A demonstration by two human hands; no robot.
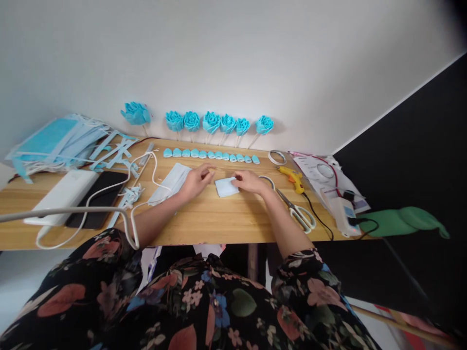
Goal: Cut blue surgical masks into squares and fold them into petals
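My right hand [249,182] rests on the wooden table [204,223] with its fingers pinched on the right edge of a small pale blue folded piece of mask fabric [225,187]. My left hand [197,180] lies just left of that piece, fingers curled, its fingertips near a thin wooden stick [215,168]. I cannot make out whether it grips the stick. A white face mask [170,183] lies under and beside my left wrist. Beyond the hands runs a row of several small blue rolled petals [211,154].
Several blue fabric roses on sticks [211,121] lean against the wall. Scissors [297,211], a yellow glue gun [292,177], a tape roll [277,156] and a power strip [343,214] lie at right. A mask pile [54,143], a white box [62,194] and cables lie at left.
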